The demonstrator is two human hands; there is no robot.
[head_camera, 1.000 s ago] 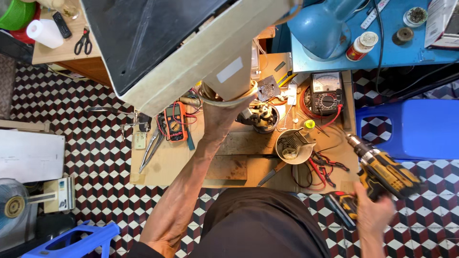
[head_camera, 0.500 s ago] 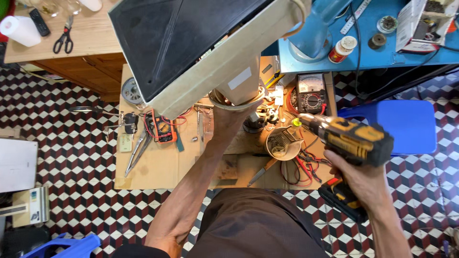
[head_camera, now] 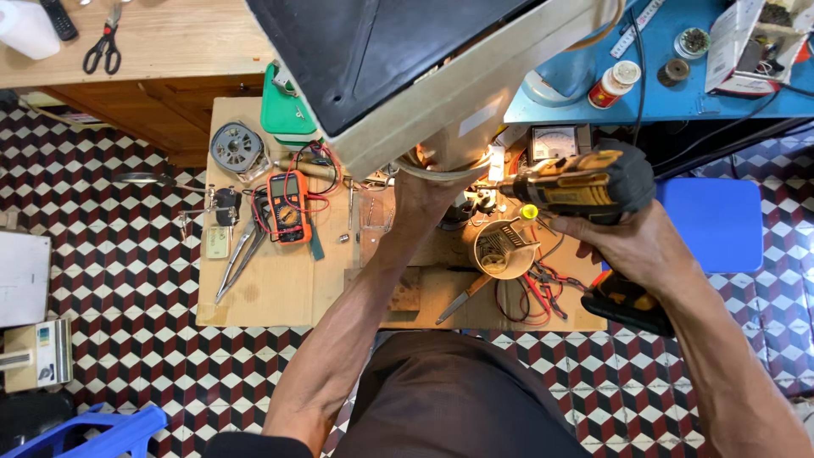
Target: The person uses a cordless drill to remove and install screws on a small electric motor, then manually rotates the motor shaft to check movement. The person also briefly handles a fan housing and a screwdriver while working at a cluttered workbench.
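Both hands are busy: the left hand (head_camera: pixel 428 193) grips the tilted appliance casing (head_camera: pixel 441 76), the right hand (head_camera: pixel 632 242) clasps a cordless drill (head_camera: pixel 585 182) aimed at its underside; fastening work looks unfinished.

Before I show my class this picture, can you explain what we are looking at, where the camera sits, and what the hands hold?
The camera sits on a person's head and looks straight down at their own arms. The left hand props up a big tilted appliance, pale casing with a dark panel. The right hand holds a yellow and black drill, its tip aimed at the underside of the appliance. Below lies a low wooden bench with an orange meter, pliers and a small cup of parts. The floor is patterned tile.
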